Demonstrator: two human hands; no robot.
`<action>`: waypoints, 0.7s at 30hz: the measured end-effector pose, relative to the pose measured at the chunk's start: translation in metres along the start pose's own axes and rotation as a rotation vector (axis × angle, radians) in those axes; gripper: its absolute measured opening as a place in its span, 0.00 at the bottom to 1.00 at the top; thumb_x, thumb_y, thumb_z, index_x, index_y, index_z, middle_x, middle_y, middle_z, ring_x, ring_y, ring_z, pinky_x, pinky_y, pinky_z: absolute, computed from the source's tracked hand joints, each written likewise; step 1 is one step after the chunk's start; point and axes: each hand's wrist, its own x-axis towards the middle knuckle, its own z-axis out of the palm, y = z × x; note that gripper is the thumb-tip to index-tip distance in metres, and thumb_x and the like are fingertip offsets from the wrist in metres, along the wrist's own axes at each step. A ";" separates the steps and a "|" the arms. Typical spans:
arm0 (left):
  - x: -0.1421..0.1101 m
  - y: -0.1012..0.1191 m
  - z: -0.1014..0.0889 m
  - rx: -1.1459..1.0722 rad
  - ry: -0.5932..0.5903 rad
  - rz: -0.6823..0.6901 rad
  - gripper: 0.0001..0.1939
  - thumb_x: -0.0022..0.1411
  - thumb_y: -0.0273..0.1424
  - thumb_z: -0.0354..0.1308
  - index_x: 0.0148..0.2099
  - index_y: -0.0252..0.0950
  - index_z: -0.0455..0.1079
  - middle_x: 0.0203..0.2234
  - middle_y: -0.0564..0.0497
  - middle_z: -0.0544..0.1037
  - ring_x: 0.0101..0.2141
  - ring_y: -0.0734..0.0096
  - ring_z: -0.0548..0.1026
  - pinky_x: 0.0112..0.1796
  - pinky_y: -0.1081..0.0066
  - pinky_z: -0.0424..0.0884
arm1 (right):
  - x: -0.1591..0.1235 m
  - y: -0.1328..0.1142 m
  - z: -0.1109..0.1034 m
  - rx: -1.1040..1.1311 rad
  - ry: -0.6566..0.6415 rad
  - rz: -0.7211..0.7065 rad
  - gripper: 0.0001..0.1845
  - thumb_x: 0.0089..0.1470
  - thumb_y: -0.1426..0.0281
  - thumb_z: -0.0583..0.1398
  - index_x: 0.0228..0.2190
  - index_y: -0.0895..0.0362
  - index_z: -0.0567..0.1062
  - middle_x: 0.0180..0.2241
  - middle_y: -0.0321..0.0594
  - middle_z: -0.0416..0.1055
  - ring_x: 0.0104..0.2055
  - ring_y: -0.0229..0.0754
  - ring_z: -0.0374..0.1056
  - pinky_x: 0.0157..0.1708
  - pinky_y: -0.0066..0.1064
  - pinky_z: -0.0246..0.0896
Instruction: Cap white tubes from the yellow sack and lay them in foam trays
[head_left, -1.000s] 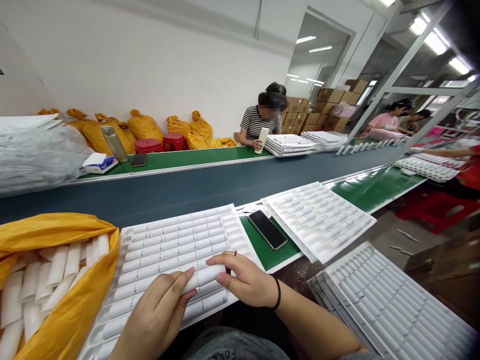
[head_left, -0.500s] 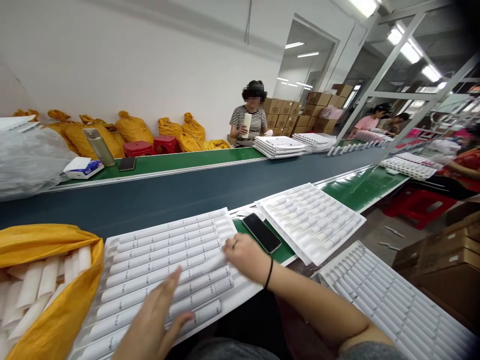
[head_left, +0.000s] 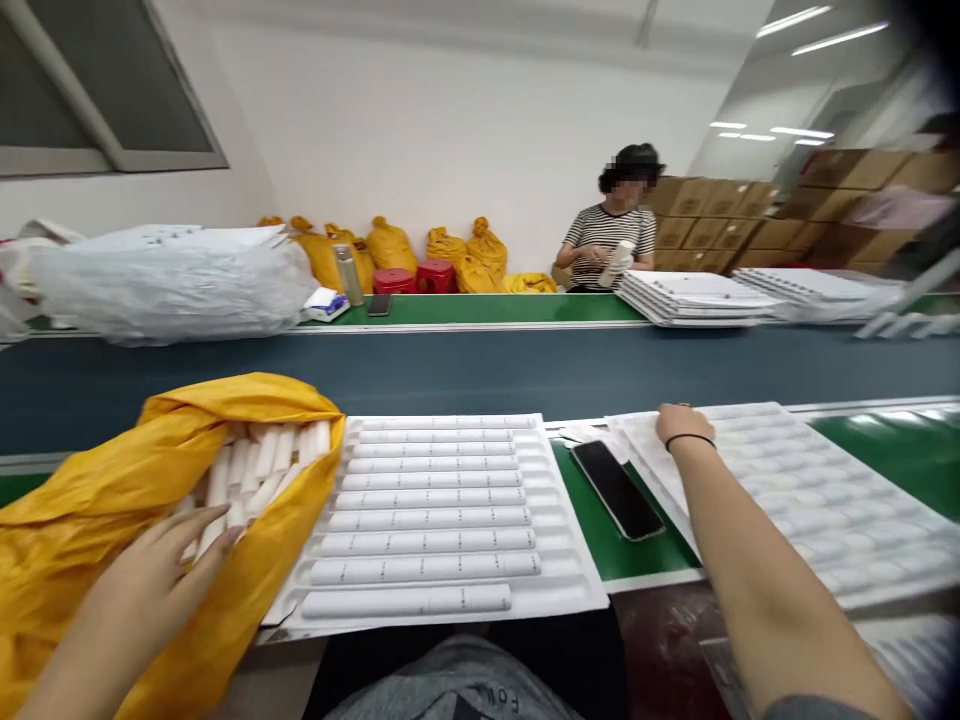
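Note:
My left hand point(head_left: 161, 575) reaches over the mouth of a yellow sack point(head_left: 247, 395), its fingers stretched out and the thumb apart, close above the loose white tubes point(head_left: 259, 460) inside. Beside the sack lies a white moulded tray point(head_left: 566, 540) with rows of printed white tubes point(head_left: 435, 541) laid end to end across it. At the far left corner of a second white tray point(head_left: 750, 420), my right hand point(head_left: 685, 428) is curled closed. Its fingertips are turned away, so whatever they hold is hidden. Rows of pale tubes point(head_left: 806, 500) fill that second tray, blurred by motion.
A black phone point(head_left: 616, 490) lies between the trays. Behind runs a dark conveyor belt point(head_left: 480, 365). Across it, a person in a striped shirt point(head_left: 611, 245) handles a white tube beside stacked trays point(head_left: 697, 295). A plastic-wrapped pile point(head_left: 172, 285) stands far left.
The view has swung left. My left hand has gone from the tube-filled tray to the sack. My right hand has left that tray's right side for the corner of the second tray.

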 end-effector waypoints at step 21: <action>0.112 0.030 0.013 -0.039 -0.331 -0.176 0.10 0.58 0.34 0.60 0.35 0.31 0.72 0.30 0.48 0.77 0.33 0.65 0.75 0.39 0.62 0.72 | -0.069 -0.175 0.041 0.157 -0.029 -0.659 0.19 0.51 0.79 0.57 0.46 0.57 0.72 0.47 0.50 0.65 0.46 0.47 0.64 0.44 0.33 0.56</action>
